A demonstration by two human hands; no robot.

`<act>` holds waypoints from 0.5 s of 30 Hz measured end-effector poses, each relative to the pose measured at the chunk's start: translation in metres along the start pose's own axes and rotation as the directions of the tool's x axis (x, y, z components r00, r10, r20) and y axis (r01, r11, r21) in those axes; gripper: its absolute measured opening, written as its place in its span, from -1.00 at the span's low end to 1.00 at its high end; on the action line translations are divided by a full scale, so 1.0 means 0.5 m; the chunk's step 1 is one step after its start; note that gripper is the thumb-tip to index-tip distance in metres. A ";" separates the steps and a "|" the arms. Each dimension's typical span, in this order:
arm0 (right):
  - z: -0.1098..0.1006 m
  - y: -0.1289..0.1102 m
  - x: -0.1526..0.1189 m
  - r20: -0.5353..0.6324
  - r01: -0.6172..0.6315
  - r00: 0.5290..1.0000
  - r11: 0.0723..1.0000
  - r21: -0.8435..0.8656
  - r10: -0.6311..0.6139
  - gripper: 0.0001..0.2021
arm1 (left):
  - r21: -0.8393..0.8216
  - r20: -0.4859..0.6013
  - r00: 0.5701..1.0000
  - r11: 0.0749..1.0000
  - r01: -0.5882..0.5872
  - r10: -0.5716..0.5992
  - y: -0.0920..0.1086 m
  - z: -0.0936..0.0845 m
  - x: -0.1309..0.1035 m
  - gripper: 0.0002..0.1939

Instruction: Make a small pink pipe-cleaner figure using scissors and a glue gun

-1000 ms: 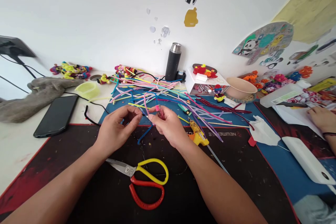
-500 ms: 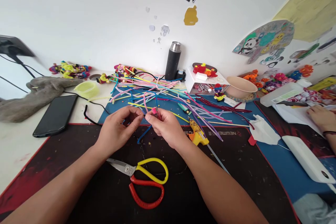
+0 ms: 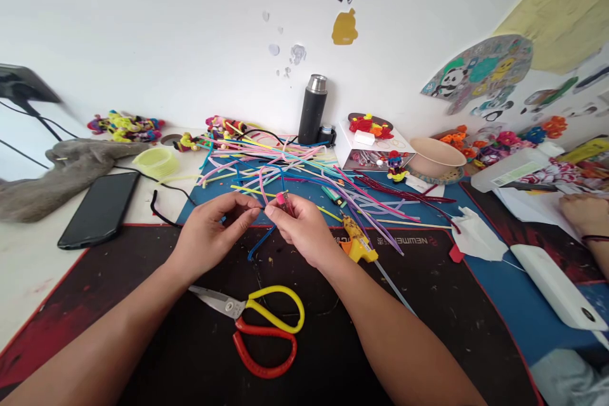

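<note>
My left hand [image 3: 221,225] is closed in a pinch, thumb against forefinger, on a thin dark strand [image 3: 262,207] that bridges to my right thumb; its kind is too small to make out. Closed beside it, my right hand [image 3: 302,226] grips a small pink-topped object [image 3: 281,198], mostly hidden by the fingers. A blue pipe cleaner [image 3: 259,244] slants below and behind the right hand. Scissors [image 3: 238,311] with one yellow and one red handle lie on the dark mat [image 3: 333,355] below both hands. Many colourful pipe cleaners [image 3: 266,155] are heaped beyond the hands.
A yellow glue gun [image 3: 364,248] lies right of my right hand. At left is a black phone [image 3: 99,209]. A black flask [image 3: 313,111], a white box [image 3: 375,146] and a pinkish bowl [image 3: 438,157] stand along the wall. Another person's hand [image 3: 583,214] rests at far right.
Both hands keep almost the same pose and place, still holding the strand and the pink-topped object. The whole view has shifted very slightly.
</note>
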State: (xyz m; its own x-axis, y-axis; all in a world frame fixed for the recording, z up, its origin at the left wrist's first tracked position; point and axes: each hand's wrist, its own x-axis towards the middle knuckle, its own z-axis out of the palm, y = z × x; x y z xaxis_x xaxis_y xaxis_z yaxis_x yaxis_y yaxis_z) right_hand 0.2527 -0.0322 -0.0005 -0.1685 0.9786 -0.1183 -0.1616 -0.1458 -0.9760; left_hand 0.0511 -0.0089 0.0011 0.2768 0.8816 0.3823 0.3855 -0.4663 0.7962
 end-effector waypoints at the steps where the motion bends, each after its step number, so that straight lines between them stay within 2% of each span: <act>1: 0.000 0.001 0.000 0.004 0.018 1.000 1.000 -0.014 -0.018 -0.61 | 0.002 0.005 1.000 1.000 -0.007 0.007 0.001 0.000 0.000 -0.75; 7: -0.001 0.005 0.001 -0.001 0.048 0.999 0.995 -0.084 -0.048 -0.68 | 0.034 0.023 0.999 0.999 -0.031 0.030 0.001 -0.002 0.000 -0.75; 15: 0.000 0.002 -0.001 -0.005 0.058 0.998 0.990 -0.130 -0.059 -0.68 | 0.106 0.053 0.997 0.993 -0.055 0.050 0.005 -0.006 0.001 -0.74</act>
State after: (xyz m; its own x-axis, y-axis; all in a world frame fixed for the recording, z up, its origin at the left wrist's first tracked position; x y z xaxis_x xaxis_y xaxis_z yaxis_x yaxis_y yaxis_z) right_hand 0.2529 -0.0326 -0.0014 -0.1538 0.9862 -0.0614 -0.0438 -0.0689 -0.9967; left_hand 0.0495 -0.0096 0.0048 0.3417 0.8521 0.3964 0.4606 -0.5195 0.7197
